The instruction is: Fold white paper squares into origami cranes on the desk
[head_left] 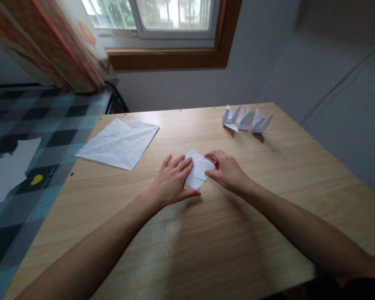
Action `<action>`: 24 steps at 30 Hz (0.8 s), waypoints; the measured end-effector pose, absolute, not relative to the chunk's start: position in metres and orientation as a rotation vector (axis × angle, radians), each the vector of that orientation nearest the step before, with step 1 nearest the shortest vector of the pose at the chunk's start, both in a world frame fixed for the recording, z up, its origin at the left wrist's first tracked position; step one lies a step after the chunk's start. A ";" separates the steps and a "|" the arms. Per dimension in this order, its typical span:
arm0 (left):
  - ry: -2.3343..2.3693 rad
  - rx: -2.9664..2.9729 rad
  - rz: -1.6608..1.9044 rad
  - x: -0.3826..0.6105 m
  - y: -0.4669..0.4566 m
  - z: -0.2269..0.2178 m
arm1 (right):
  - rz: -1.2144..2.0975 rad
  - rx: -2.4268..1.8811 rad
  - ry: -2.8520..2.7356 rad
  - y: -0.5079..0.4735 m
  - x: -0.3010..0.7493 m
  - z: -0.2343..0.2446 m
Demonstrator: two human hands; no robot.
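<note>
A small folded white paper (198, 168) lies on the wooden table (225, 233) in front of me. My left hand (172, 181) rests flat on its left part, fingers stretched out and pressing it down. My right hand (225, 170) pinches the paper's right edge between thumb and curled fingers.
A creased, unfolded white paper square (118, 142) lies at the table's left. Several folded white paper cranes (246, 120) stand in a row at the far right. A checked blanket (25, 137) with a white sheet (6, 170) lies left of the table. A window and curtain are behind.
</note>
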State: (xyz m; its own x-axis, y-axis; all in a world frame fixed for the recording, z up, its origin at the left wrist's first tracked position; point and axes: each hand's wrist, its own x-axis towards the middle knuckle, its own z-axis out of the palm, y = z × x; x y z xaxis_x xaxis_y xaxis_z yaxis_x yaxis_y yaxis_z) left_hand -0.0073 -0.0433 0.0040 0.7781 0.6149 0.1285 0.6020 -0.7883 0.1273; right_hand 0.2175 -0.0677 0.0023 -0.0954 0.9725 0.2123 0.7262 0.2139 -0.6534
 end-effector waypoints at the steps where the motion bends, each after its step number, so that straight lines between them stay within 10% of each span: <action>1: 0.988 2.888 0.238 -0.007 -0.043 0.004 | 0.534 -1.577 -1.878 -0.068 0.217 0.004; 17: 0.987 2.966 0.528 -0.006 -0.045 0.003 | 1.200 -1.154 -1.263 -0.076 0.195 -0.006; 24: 1.022 2.653 1.112 -0.010 -0.045 0.002 | 0.798 -1.078 -1.382 -0.079 0.196 -0.008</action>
